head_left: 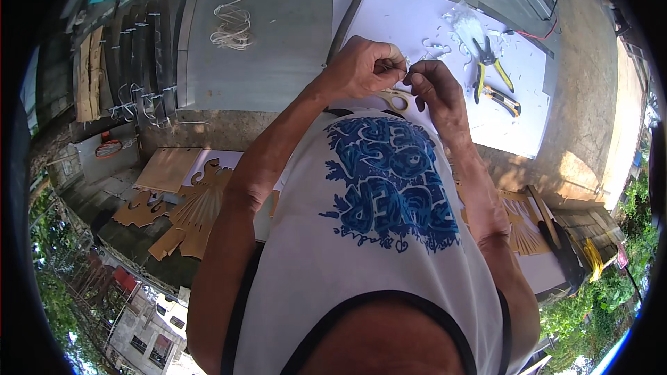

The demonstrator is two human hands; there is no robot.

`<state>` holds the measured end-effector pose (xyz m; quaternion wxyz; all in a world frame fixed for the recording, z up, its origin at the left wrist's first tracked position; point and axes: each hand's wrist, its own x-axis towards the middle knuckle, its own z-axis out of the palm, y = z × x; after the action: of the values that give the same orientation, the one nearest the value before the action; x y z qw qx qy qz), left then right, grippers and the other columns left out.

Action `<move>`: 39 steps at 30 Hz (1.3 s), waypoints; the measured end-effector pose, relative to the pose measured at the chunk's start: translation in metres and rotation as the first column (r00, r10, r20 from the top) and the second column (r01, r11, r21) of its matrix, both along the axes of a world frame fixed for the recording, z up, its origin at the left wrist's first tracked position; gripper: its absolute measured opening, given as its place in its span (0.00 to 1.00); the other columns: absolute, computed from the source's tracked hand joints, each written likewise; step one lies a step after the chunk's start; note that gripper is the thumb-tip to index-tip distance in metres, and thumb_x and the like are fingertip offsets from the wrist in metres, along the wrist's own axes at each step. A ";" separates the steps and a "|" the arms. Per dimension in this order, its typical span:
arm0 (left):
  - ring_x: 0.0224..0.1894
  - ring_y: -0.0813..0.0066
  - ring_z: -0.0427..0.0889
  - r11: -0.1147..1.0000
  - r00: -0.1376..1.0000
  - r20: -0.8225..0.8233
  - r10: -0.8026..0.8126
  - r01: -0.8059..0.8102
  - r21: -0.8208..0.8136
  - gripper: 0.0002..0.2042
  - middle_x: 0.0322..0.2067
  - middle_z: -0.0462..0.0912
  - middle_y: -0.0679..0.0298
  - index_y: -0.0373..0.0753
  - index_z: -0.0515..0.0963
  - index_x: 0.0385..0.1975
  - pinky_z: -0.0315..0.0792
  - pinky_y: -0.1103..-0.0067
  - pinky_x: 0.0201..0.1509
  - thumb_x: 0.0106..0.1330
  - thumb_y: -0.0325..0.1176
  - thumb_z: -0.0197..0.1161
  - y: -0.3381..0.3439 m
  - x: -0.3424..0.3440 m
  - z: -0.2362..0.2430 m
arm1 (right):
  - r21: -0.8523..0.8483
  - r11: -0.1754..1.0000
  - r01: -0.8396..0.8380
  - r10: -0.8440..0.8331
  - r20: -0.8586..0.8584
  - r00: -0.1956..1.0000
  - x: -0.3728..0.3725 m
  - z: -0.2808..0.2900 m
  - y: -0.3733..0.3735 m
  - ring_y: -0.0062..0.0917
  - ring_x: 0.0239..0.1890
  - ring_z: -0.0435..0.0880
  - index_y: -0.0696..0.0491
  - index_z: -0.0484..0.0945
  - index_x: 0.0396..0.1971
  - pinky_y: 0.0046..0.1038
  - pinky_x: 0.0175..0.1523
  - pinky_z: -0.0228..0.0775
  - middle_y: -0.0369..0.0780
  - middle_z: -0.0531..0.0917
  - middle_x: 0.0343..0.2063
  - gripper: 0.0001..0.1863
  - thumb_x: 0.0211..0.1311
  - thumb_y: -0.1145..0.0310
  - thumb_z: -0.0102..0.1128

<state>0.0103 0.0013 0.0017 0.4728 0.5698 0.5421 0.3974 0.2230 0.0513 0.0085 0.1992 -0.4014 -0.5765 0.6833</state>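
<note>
My left hand (pixel 367 68) and my right hand (pixel 438 92) meet over the table, fingertips almost touching. Both are closed in a pinch. Whatever lies between the fingers is too small to make out. A long dark strip (pixel 356 8) runs from the far edge toward my left hand, its near end hidden; whether the hand touches it cannot be told. Just below the fingers shows the beige handle of a pair of scissors (pixel 398 102), partly covered by my right hand. Small white offcuts (pixel 435 48) are scattered on the white sheet (pixel 511 123) beyond my right hand.
Yellow-and-black pliers (pixel 481 73) and a utility knife (pixel 501 101) lie right of my hands, near a clear bag of white strips (pixel 467 26). A coil of white cord (pixel 233 26) sits left. Dark strips with white ties (pixel 142 62) line the left side; cut brown panels (pixel 194 208) lie behind.
</note>
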 end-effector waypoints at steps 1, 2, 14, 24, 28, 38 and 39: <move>0.29 0.79 0.82 1.000 1.000 0.000 -0.005 0.005 0.010 0.07 0.27 0.87 0.62 0.33 0.85 0.36 0.76 0.79 0.36 0.62 0.29 0.68 -0.001 -0.001 0.000 | 0.235 0.972 -0.010 -0.005 0.060 0.998 -0.003 0.004 -0.004 0.22 0.30 0.79 0.56 0.80 0.42 0.25 0.32 0.72 0.38 0.83 0.33 0.08 0.66 0.70 0.65; 0.29 0.80 0.82 1.000 1.000 -0.002 -0.009 0.009 0.023 0.07 0.27 0.87 0.62 0.34 0.85 0.36 0.76 0.80 0.35 0.62 0.30 0.68 -0.001 -0.002 0.000 | 0.459 0.888 -0.033 -0.022 0.115 0.993 -0.006 0.007 -0.005 0.24 0.31 0.81 0.55 0.80 0.43 0.26 0.34 0.74 0.39 0.84 0.35 0.09 0.64 0.72 0.66; 0.30 0.74 0.85 0.999 1.000 0.002 -0.025 0.025 -0.043 0.09 0.29 0.88 0.57 0.32 0.85 0.38 0.77 0.78 0.38 0.61 0.29 0.68 0.002 -0.002 0.007 | 0.924 0.368 -0.109 -0.045 0.135 0.990 -0.003 -0.006 0.001 0.32 0.33 0.84 0.57 0.82 0.40 0.32 0.37 0.76 0.41 0.85 0.33 0.12 0.54 0.78 0.71; 0.29 0.81 0.82 1.000 0.999 0.052 0.017 -0.017 0.001 0.06 0.27 0.87 0.62 0.33 0.85 0.35 0.77 0.81 0.35 0.62 0.29 0.68 0.001 0.004 -0.001 | 0.021 0.999 0.042 -0.043 0.053 0.998 0.000 -0.005 0.005 0.20 0.27 0.80 0.60 0.79 0.39 0.22 0.29 0.71 0.40 0.84 0.29 0.15 0.70 0.60 0.63; 0.29 0.81 0.82 1.000 0.999 0.036 -0.010 0.011 -0.009 0.07 0.27 0.87 0.62 0.33 0.85 0.35 0.76 0.81 0.36 0.62 0.30 0.69 0.001 -0.002 -0.003 | 0.592 0.803 -0.066 -0.041 0.165 0.985 -0.001 0.001 0.001 0.28 0.30 0.82 0.56 0.79 0.41 0.29 0.33 0.76 0.39 0.84 0.32 0.10 0.62 0.72 0.69; 0.31 0.80 0.82 0.997 0.997 -0.010 -0.073 0.073 0.009 0.08 0.27 0.87 0.61 0.32 0.85 0.35 0.75 0.80 0.35 0.61 0.30 0.69 0.001 -0.003 -0.004 | 0.758 0.626 -0.183 0.037 0.206 0.978 0.001 0.000 0.001 0.32 0.31 0.82 0.57 0.81 0.34 0.31 0.36 0.76 0.40 0.83 0.31 0.05 0.59 0.76 0.69; 0.31 0.80 0.82 0.996 0.996 -0.029 -0.085 0.085 0.017 0.08 0.27 0.87 0.61 0.32 0.85 0.35 0.75 0.79 0.35 0.61 0.29 0.69 0.001 -0.003 -0.004 | 0.678 0.709 -0.194 0.048 0.228 0.973 0.002 0.000 0.000 0.30 0.30 0.82 0.57 0.80 0.34 0.30 0.35 0.75 0.39 0.83 0.30 0.05 0.61 0.74 0.68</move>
<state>0.0075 0.0022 -0.0019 0.4764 0.6021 0.5204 0.3737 0.2248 0.0511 0.0087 0.2331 -0.3224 -0.8326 0.3854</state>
